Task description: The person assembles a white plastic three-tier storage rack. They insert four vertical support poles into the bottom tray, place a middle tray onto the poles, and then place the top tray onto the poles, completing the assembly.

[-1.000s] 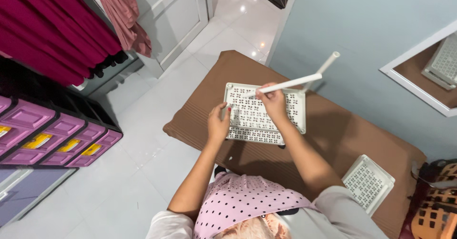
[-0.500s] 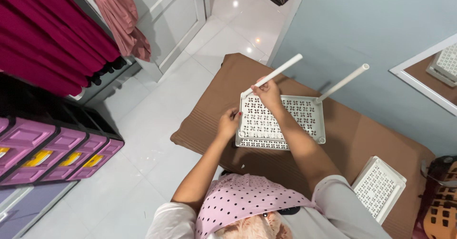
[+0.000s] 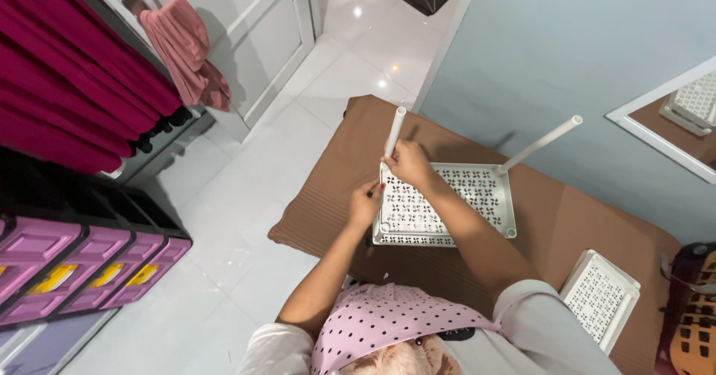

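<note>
A white perforated plastic shelf panel (image 3: 462, 200) lies flat on a brown cardboard sheet (image 3: 567, 218) on the floor. My right hand (image 3: 406, 164) grips a white plastic tube (image 3: 394, 129) that stands upright at the panel's far left corner. My left hand (image 3: 365, 203) holds the panel's left edge. A second white tube (image 3: 541, 144) stands tilted in the panel's far right corner.
Another white perforated panel (image 3: 600, 297) lies on the cardboard at the right. Purple plastic drawers (image 3: 89, 267) stand at the left under dark red hanging clothes (image 3: 67, 76). A white door (image 3: 246, 39) with a pink cloth (image 3: 183, 50), a blue wall (image 3: 567, 61) and a mirror (image 3: 675, 121) surround the spot.
My right hand has swung the tube from lying across the panel up to standing at the far left corner. The view has shifted, so the panel appears lower and further right.
</note>
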